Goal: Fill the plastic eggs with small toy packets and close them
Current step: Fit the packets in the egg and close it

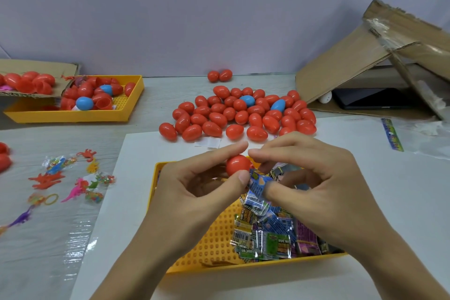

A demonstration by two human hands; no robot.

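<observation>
Pinching red egg (237, 165), left hand (194, 184); packet (258, 184) rightward.

Pale bench (170, 85) carries a heap of closed eggs (241, 114), two yellow trays (160, 202) (73, 114), white sheet (389, 190), loose toy figures (70, 180) on clear film, cardboard box (365, 68) at right.

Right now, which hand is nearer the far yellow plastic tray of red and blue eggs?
Left. The left hand is right of and nearer the camera than the far yellow tray; the right hand is farther right.
</observation>
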